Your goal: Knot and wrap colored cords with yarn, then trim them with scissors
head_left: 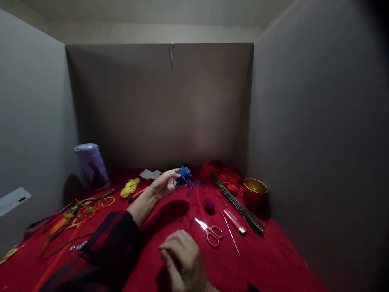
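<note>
Red-clothed counter (267,259): left hand (165,185) grips blue yarn (184,175), mid-frame; right hand (186,253) curls apart, bottom centre, contents unclear.

On my feed I see a dark fabric sleeve (114,239) with red plaid bands (99,242) near its cuff (133,221); beyond that cuff, the left hand (165,185) is bare

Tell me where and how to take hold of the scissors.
Likely best by the pink handle loops, right hand coming from the near right: the scissors lie flat, their blades pointing away to the far left.
</note>
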### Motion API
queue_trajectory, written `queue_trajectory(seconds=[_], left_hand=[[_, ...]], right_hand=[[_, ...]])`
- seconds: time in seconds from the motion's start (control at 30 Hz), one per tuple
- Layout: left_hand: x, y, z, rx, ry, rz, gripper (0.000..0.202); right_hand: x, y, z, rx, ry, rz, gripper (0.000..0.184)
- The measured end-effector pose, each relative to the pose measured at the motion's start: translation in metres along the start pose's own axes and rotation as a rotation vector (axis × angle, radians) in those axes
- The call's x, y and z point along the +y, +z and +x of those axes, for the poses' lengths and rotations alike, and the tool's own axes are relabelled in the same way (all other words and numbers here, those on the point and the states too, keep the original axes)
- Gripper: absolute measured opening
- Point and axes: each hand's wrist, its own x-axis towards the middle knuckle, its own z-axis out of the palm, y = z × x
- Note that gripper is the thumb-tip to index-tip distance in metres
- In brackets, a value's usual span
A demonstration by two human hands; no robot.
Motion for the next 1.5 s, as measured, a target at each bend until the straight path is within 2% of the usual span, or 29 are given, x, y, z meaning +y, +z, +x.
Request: queue_trajectory(seconds=[0.1,0.23,0.37,0.57,0.73,0.93,1.13,1.33,1.5], left_hand=[[-0.001,0.006,-0.021,-0.008,-0.037,-0.045,0.028],[-0.006,0.009,-0.052,0.008,-0.066,-0.071,0.025],[-0.014,0.009,-0.07,0.05,-0.057,-0.109,0.025],[-0.024,0.005,-0.072,0.118,-0.093,-0.154,0.033],[-0.024,-0.002,-0.067,0.179,-0.035,-0.136,0.029],[-0.022,-0.021,-0.06,0.331,0.05,-0.125,0.032],[-0.02,-0.038,-0.057,0.435,0.095,-0.102,0.033],[-0.02,-0.049,-0.053,0.525,0.157,-0.057,0.037],[-0.023,-0.062,-0.047,0.625,0.219,-0.012,0.04]], right_hand=[[-0.003,-0.008,0.004,0.089,0.155,0.084,0.016],[-0.001,-0.006,0.002,0.252,0.348,0.095,0.01],[0.003,-0.002,-0.002,0.256,0.438,0.13,0.014],[0.005,-0.008,0.001,0.213,0.238,0.035,0.026],[-0.006,-0.012,0.002,0.049,0.099,0.139,0.023],[-0.011,-0.011,0.0,-0.078,-0.111,0.144,0.021],[-0.009,-0.006,-0.003,-0.084,-0.277,0.042,0.017],[-0.011,-0.008,-0.001,-0.093,-0.323,0.047,0.021],[-0.008,-0.005,-0.003,-0.023,-0.371,0.008,0.023]])
